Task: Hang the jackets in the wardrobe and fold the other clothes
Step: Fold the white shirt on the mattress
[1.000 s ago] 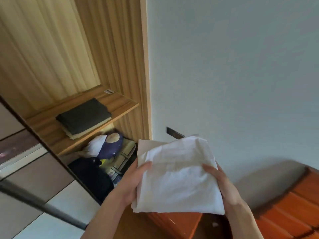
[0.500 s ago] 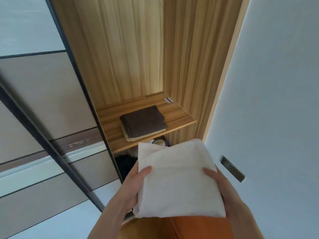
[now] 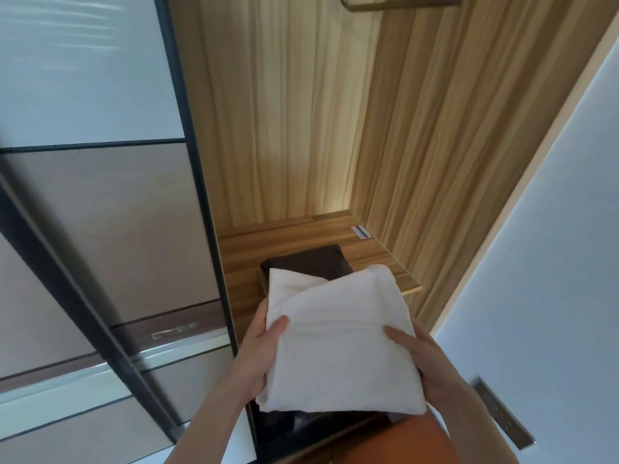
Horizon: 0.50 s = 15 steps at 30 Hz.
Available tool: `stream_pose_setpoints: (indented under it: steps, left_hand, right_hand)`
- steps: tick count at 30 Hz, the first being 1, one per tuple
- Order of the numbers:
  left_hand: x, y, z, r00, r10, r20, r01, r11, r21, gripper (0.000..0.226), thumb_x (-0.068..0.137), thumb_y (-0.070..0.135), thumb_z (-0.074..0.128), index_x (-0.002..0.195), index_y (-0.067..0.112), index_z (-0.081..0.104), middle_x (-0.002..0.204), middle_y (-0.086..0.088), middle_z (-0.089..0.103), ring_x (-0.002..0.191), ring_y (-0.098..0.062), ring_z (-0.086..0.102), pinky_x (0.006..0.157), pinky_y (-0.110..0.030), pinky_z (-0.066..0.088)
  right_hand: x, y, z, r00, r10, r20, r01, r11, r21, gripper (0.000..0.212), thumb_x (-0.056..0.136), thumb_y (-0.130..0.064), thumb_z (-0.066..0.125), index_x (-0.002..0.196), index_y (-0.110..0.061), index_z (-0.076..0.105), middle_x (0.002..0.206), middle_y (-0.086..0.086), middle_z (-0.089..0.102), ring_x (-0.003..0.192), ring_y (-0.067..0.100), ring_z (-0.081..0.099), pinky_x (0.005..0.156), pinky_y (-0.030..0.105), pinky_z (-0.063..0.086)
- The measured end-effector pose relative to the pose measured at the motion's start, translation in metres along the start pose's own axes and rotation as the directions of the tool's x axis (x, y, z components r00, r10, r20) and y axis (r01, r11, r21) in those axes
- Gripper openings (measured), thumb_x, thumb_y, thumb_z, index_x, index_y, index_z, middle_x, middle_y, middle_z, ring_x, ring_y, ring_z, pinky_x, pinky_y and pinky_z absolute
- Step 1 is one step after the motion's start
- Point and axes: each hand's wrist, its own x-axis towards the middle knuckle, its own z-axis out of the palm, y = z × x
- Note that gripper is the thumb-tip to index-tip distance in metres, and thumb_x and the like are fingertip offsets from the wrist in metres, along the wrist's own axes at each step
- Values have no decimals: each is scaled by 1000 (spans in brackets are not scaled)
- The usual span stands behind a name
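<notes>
Both hands carry one folded white garment (image 3: 338, 339) flat in front of the open wardrobe (image 3: 301, 128). The left hand (image 3: 259, 349) grips its left edge, thumb laid over the top and the fingers tucked out of sight beneath. The right hand (image 3: 425, 360) does the same on the right edge, thumb on top, palm under. Neither hand holds anything else.

The garment hangs in the air just short of the wooden shelf (image 3: 378, 259), its far corners reaching over the shelf's front part. Just beyond the hands, on that shelf, lies a dark folded garment (image 3: 311, 261) with something pale at its left edge; I cannot tell what. A small card (image 3: 361, 232) lies farther back, near the wardrobe's right wall. High above the hands a metal rail (image 3: 398, 3) crosses the top of the cupboard. To the left of the hands stands the sliding door (image 3: 100, 212); to the right, on the plain wall, a socket plate (image 3: 502, 415).

The cloth looks light and limp, thick like cotton, with a loose flap across the top. It will sag and slide open if held by one edge, so I judge the two-sided hold, fingers under and thumbs pinning the fold, the right one. It wants lowering flat on the dark pile, the fingers drawn out sideways.
</notes>
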Motion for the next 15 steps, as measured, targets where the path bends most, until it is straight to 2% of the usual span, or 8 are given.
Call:
stream_pose_setpoints:
  steps: [4,7,10,12,15]
  left_hand:
    - [40,16,3,998,34,-44,-35,999,-18,42,105,29,60,133,59,55,118,10,76,105,-20,75,87,-47,62]
    - [68,29,5,994,82,-73,-84,996,-21,41,105,27,60,130,59,57,119,10,76,106,-20,75,87,-46,62]
    - [100,34,5,985,108,-138,-111,994,-14,39,105,28,59,127,60,58,119,8,76,103,-19,76,80,-41,63]
    - [119,34,5,977,113,-179,-114,994,4,40,104,32,59,124,66,56,118,11,75,102,-16,76,77,-38,63]
    - [143,33,5,957,118,-265,-115,993,25,40,100,43,58,118,78,50,123,15,72,108,-18,74,88,-46,61]
  right_hand:
    - [54,-27,2,998,-30,48,32,998,-48,51,83,-31,86,129,-43,69,125,4,75,108,32,75,80,48,63]
    - [96,-45,5,999,-19,42,21,998,-55,49,81,-27,86,127,-39,71,121,5,77,101,31,77,72,43,64]
    - [142,-59,6,996,-3,87,8,999,-53,51,79,-26,88,127,-33,71,123,9,76,104,34,76,74,46,63]
    - [172,-67,8,991,-5,135,14,998,-65,52,77,-27,89,126,-34,72,123,9,76,107,34,75,76,46,63]
    - [214,-74,12,984,34,174,-22,997,-72,47,80,-22,87,125,-29,74,121,11,77,105,35,76,75,47,63]
